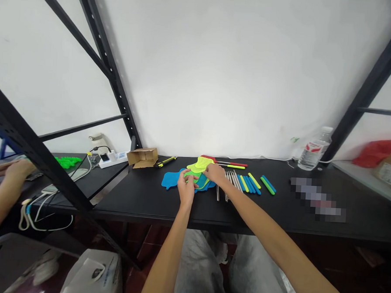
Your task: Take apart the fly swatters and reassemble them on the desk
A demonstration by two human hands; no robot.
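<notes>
If the right forearm (pixel 260 220) leans lower, metal rods (pixel 235 178) beneath could roll; at frame centre, the left hand (pixel 187 187) is half-curled, the right hand (pixel 215 173) narrow, both at mesh swatter heads (pixel 201 164); firm grip I cannot tell.

On the bench (pixel 133 200): box (pixel 140 158) far left, cutter (pixel 166 161) just right of it. Flat pieces (pixel 171 179) mid-bench, nearer than cutter. Rods (pixel 235 180) right of pieces; handles (pixel 254 181) right of rods. Bottle (pixel 314 150) far right, by wall (pixel 235 78). Power strip (pixel 114 159) left of box.
</notes>
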